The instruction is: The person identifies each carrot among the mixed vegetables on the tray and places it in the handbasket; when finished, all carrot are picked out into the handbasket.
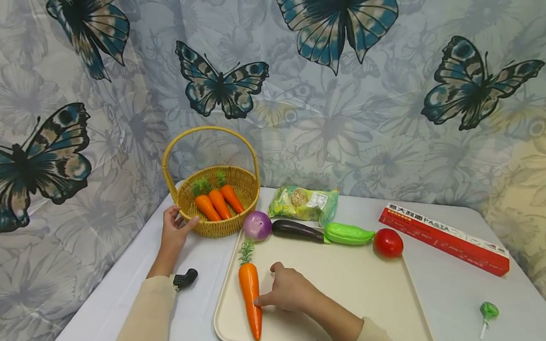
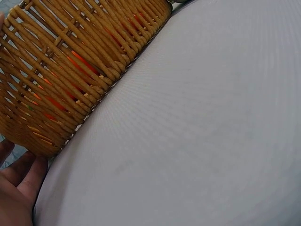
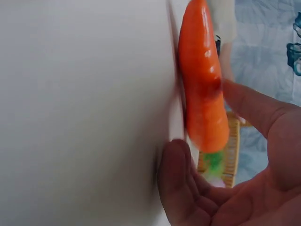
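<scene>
My left hand (image 1: 175,232) holds the side of a yellow wicker basket (image 1: 216,230), its thumb at the front and its fingers at the left. In the left wrist view, fingertips touch the basket's woven wall (image 2: 61,89) near its base. Several orange carrots (image 1: 219,204) with green tops lie inside the basket. My right hand (image 1: 293,289) is over the cream tray (image 1: 341,281), thumb touching the side of a single carrot (image 1: 249,290) that lies on it. In the right wrist view its other fingers are bent, apart from this carrot (image 3: 203,84).
Along the tray's far edge sit a purple onion (image 1: 257,226), an eggplant (image 1: 298,230), a long green vegetable (image 1: 348,234) and a tomato (image 1: 388,243). Behind them lies a green packet (image 1: 304,204). A red pasta box (image 1: 444,238) and a green lollipop (image 1: 489,311) are at right.
</scene>
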{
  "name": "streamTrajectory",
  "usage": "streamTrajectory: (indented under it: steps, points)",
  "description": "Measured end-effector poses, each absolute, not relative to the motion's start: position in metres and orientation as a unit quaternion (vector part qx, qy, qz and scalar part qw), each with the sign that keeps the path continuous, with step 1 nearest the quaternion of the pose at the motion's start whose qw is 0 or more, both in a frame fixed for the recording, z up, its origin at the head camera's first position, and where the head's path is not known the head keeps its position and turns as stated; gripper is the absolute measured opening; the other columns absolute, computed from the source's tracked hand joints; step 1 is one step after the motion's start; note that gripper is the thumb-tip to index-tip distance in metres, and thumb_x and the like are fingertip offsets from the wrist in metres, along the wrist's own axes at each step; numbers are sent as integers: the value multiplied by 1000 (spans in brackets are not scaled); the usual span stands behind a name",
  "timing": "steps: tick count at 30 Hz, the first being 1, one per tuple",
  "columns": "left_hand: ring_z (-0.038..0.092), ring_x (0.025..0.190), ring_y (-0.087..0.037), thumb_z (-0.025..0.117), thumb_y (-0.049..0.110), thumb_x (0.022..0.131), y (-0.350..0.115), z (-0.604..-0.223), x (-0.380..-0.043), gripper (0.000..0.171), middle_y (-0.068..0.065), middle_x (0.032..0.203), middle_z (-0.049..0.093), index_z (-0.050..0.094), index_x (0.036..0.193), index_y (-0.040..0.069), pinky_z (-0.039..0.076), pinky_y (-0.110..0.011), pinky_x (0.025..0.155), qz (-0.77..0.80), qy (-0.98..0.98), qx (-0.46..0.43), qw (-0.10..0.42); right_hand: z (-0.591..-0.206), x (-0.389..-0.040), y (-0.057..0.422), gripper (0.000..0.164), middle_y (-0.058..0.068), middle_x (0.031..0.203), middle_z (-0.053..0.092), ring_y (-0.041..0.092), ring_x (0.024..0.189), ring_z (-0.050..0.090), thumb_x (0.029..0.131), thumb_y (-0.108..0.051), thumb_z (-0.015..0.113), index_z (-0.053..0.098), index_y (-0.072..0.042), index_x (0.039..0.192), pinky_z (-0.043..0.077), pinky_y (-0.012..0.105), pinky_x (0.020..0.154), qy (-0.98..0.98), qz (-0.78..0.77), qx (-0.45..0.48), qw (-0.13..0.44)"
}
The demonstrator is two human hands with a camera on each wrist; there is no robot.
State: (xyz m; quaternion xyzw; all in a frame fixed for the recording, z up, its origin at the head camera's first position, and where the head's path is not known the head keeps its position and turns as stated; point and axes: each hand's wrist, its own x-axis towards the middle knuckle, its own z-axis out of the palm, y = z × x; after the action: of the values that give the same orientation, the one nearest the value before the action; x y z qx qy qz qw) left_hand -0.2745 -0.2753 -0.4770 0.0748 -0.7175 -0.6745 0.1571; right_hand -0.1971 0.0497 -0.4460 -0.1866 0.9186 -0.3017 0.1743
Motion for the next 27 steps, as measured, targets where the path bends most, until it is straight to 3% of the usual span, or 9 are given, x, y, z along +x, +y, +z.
streamTrajectory:
  steps: [5, 9, 17, 22, 27]
  points:
    - [27, 139, -30, 72, 21, 90, -281, -481, -279, 70, -10, 159, 16, 24, 139, 8, 30, -45, 111, -672, -719, 73, 162, -446, -196, 34, 98, 3, 75, 60, 18, 69, 55, 71, -62, 77, 45, 5, 134, 50, 38, 70, 921, -289, -193, 179]
    - [27, 139, -28, 73, 25, 90, -286, -492, -285, 71, -7, 158, 18, 24, 139, 10, 30, -43, 111, -668, -720, 69, 175, -447, -197, 20, 95, 7, 88, 63, 19, 77, 57, 68, -61, 79, 47, 2, 133, 51, 39, 75, 925, -270, -205, 174]
    - [27, 139, -30, 73, 22, 89, -284, -491, -283, 71, -8, 159, 17, 24, 139, 8, 32, -45, 109, -680, -709, 69, 174, -452, -199, 8, 80, -1, 71, 59, 15, 62, 56, 68, -30, 84, 46, -1, 132, 47, 31, 61, 888, -344, -216, 216]
    - [26, 140, -31, 73, 21, 89, -275, -474, -274, 73, -12, 159, 17, 23, 140, 4, 32, -46, 109, -685, -709, 73, 155, -453, -200, 13, 69, 7, 76, 60, 21, 60, 58, 72, -10, 81, 45, -3, 131, 49, 32, 54, 830, -445, -203, 267]
    - [26, 140, -32, 71, 21, 91, -270, -467, -267, 73, -13, 159, 17, 22, 141, 2, 32, -46, 109, -674, -719, 71, 154, -453, -202, 21, 65, 14, 87, 58, 24, 67, 60, 77, 3, 75, 42, -3, 132, 55, 38, 57, 752, -546, -185, 318]
